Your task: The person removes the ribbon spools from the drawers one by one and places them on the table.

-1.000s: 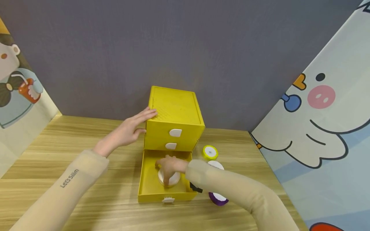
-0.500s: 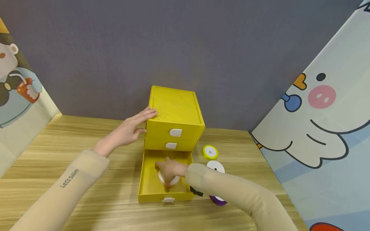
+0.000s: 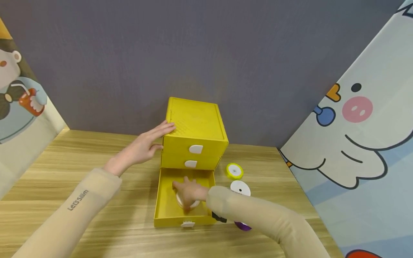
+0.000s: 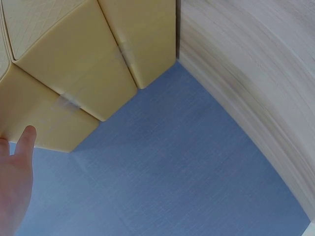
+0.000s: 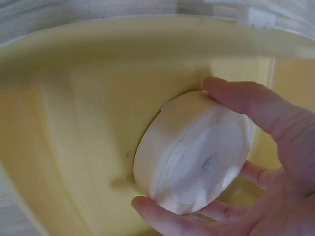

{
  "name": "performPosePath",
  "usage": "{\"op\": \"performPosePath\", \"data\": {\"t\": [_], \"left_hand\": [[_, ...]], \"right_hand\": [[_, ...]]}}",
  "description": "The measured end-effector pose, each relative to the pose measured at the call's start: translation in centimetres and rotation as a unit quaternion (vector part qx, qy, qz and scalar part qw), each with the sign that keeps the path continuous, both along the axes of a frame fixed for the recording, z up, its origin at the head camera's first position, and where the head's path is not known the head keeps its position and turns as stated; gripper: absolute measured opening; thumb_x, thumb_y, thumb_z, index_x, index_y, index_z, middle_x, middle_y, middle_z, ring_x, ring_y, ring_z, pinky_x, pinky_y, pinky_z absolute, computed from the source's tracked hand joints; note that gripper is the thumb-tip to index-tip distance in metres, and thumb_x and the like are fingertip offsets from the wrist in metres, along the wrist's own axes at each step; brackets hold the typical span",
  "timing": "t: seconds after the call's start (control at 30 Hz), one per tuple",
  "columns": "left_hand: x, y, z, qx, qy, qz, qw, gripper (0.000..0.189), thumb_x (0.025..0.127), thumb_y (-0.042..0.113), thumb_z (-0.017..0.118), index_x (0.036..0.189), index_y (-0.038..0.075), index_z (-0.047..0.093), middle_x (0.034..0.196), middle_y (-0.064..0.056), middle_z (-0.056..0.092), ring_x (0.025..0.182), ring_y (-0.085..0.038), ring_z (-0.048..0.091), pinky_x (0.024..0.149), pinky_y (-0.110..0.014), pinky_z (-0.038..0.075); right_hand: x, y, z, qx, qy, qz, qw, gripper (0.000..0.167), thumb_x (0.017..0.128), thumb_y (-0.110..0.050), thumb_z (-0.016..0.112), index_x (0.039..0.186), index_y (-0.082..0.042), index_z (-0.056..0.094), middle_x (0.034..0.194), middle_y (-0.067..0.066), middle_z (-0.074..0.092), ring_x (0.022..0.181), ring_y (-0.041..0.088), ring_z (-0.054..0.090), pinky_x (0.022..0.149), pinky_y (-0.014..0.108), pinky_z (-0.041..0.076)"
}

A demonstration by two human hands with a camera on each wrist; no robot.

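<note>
My left hand [image 3: 145, 147] rests on the top left edge of a small yellow drawer cabinet [image 3: 198, 120], its fingers extended along the lid. In the left wrist view, the thumb lies against the cabinet's yellow side [image 4: 74, 73]. The bottom drawer [image 3: 166, 202] is pulled out, and my right hand [image 3: 191, 191] reaches down into it. A white ribbon spool [image 5: 202, 157] is there, round and flat-faced. Thumb and fingers of the right hand [image 5: 283, 201] grip it by its rim in the right wrist view, tilted against the drawer's inside.
To the cabinet's right stand a yellow ribbon spool [image 3: 234, 171], a white spool [image 3: 240, 187] and a purple spool [image 3: 242, 226], the last mostly hidden by the right sleeve. A grey wall [image 3: 206, 53] rises behind the wooden table [image 3: 96, 161].
In the drawer my right hand has turned slightly and covers more of the white ribbon spool. The left hand stays on the cabinet.
</note>
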State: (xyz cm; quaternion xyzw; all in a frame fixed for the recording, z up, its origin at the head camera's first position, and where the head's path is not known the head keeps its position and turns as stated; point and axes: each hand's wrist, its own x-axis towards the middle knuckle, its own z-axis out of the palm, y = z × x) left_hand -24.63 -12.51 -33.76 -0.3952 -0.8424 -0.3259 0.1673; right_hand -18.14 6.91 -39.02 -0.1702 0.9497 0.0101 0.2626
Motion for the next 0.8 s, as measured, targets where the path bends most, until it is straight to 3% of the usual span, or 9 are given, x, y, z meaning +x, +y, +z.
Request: {"op": "performPosePath", "data": {"t": [0.2, 0.43, 0.6, 0.8], "left_hand": [[-0.1, 0.0, -0.2, 0.001, 0.011, 0.005, 0.9999, 0.072, 0.079, -0.016, 0.062, 0.144, 0.006, 0.042, 0.153, -0.017, 0.037, 0.143, -0.037, 0.03, 0.106, -0.05, 0.043], [0.0, -0.1, -0.2, -0.001, 0.019, 0.002, 0.9998, 0.071, 0.079, -0.015, 0.063, 0.144, 0.006, 0.042, 0.152, -0.017, 0.038, 0.143, -0.037, 0.031, 0.105, -0.049, 0.044], [0.3, -0.1, 0.0, -0.003, 0.009, 0.004, 0.9999, 0.072, 0.079, -0.015, 0.063, 0.145, 0.007, 0.041, 0.153, -0.016, 0.036, 0.143, -0.037, 0.029, 0.105, -0.05, 0.044], [0.5, -0.2, 0.2, -0.004, 0.015, 0.001, 0.9999, 0.072, 0.079, -0.016, 0.063, 0.144, 0.006, 0.041, 0.152, -0.017, 0.037, 0.143, -0.038, 0.03, 0.103, -0.051, 0.045]], "right_hand": [[0.0, 0.1, -0.1, 0.011, 0.004, 0.014, 0.9998, 0.08, 0.06, -0.014, 0.091, 0.125, -0.03, 0.046, 0.129, 0.008, 0.047, 0.114, 0.033, 0.05, 0.063, 0.033, 0.054], [-0.3, 0.6, 0.5, 0.013, 0.01, 0.026, 0.9995, 0.075, 0.06, -0.02, 0.091, 0.122, -0.028, 0.051, 0.117, 0.004, 0.05, 0.101, 0.025, 0.048, 0.069, 0.033, 0.052], [0.1, 1.0, 2.6, 0.001, 0.024, 0.033, 0.9992, 0.069, 0.064, -0.019, 0.087, 0.123, -0.027, 0.052, 0.11, 0.002, 0.051, 0.092, 0.02, 0.045, 0.066, 0.032, 0.048], [1.5, 2.1, 6.4, -0.038, 0.039, 0.049, 0.9973, 0.066, 0.066, -0.02, 0.086, 0.123, -0.026, 0.053, 0.116, 0.005, 0.051, 0.096, 0.023, 0.05, 0.062, 0.03, 0.05]]}}
